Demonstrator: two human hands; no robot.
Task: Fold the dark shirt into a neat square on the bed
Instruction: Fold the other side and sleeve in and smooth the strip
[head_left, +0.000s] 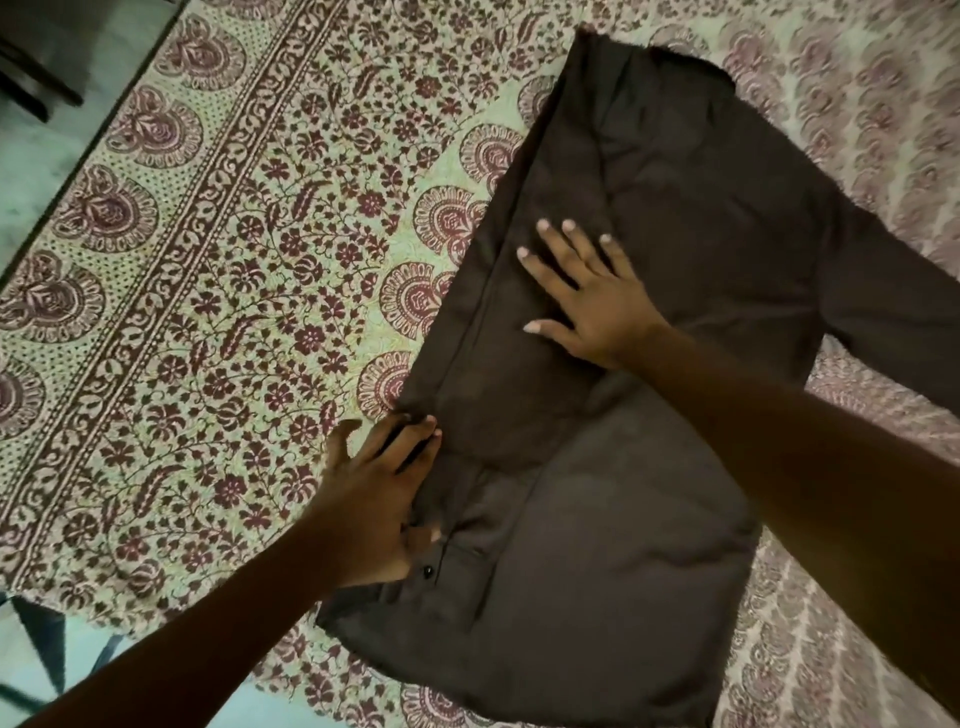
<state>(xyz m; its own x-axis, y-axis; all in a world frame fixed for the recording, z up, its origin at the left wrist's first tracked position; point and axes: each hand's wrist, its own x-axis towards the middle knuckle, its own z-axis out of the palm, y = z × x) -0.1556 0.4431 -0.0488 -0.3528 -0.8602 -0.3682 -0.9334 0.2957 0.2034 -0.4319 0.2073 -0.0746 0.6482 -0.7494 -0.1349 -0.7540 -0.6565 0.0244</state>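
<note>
With the left grip (379, 499), pinching the folded edge of the shirt (649, 519) at about 7 o'clock of the view, fingers curled onto the cloth just above a small black button (427, 572). With the right grip (592, 306), pressing flat near the centre, fingers straight and spread, holding nothing, only pinning the cloth down.

Place of the shirt: on the bed (234, 312), over the patterned sheet, stretching from 1 o'clock down to 6 o'clock. Folded in on the side toward 9 o'clock, judging by the long straight crease from 12 to 7. Not yet folded on the far side, with one sleeve (893, 312) spread out toward 3 o'clock.

Looks like the first lengthwise fold, being squared and smoothed. A long way from a neat square as yet. Next, probably: let go of the crease, reach to 3 o'clock, and bring the sleeve and that side across to match, long edges parallel. Then fold the length up from 6 toward 12. Calls for a flat palm on the middle to stop the cloth dragging or bunching.

No box, basket or other container to be seen, so nothing held inside anything. At 10 o'clock, past the bed's edge, a strip of pale floor (31, 171) and something dark, too blurred to name.
</note>
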